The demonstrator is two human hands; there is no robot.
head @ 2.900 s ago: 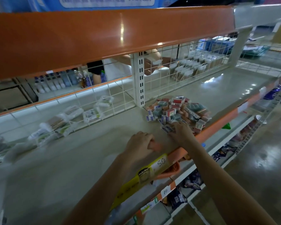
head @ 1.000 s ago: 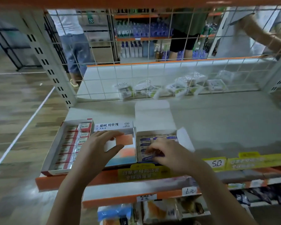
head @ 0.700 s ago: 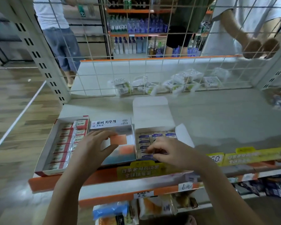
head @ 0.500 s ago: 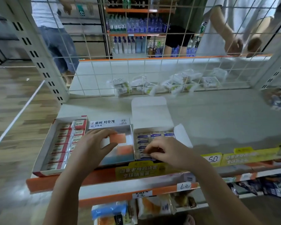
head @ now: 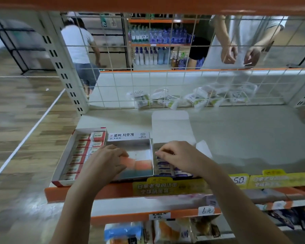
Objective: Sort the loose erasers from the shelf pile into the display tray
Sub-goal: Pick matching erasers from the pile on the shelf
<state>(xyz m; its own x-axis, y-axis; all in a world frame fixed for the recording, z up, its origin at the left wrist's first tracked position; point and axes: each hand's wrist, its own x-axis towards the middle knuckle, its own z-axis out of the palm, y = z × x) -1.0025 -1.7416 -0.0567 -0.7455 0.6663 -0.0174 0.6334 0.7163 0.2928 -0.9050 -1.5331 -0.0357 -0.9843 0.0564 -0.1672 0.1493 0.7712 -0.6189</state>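
Erasers [head: 163,169] filled the tray [head: 173,174]; right hand [head: 180,158] pinched 1, left hand [head: 104,162] at 9 o'clock gripped an orange piece [head: 130,158].

Head camera looks down, close over shelf [head: 236,138].

White upright flap of the middle cardboard tray [head: 128,136] reading "로버 지우개", yellow shelf-edge price tag [head: 239,180] reading "5.0", white handwritten label [head: 207,210] reading "6元"

3 open eraser boxes [head: 130,138], 2 hands [head: 106,162], 2 handwritten price tags [head: 208,210]
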